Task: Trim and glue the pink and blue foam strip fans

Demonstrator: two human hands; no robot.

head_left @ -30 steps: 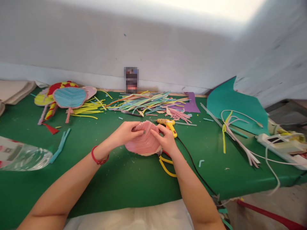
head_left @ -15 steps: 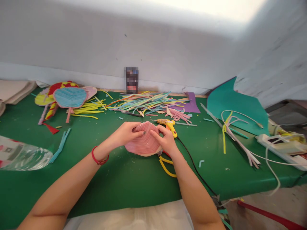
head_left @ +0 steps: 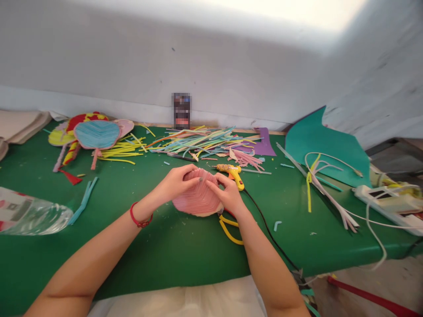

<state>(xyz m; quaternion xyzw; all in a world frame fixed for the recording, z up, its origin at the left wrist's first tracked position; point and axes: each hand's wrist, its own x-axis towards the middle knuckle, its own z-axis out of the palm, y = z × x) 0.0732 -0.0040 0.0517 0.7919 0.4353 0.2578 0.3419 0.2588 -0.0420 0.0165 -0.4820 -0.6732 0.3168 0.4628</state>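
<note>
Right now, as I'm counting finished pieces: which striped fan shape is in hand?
The pink striped fan, held between the left hand and right hand at mid-table. The blue striped fan lies apart at far left, no hand on it.

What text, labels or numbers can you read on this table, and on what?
No text reads clearly.
The bottle label: red and white print, too blurred to read.
The upright object by the wall: pixelated, unreadable.
The glue gun: no legible marking.
The pink woven piece, held by left hand and right hand: no print visible.
</note>
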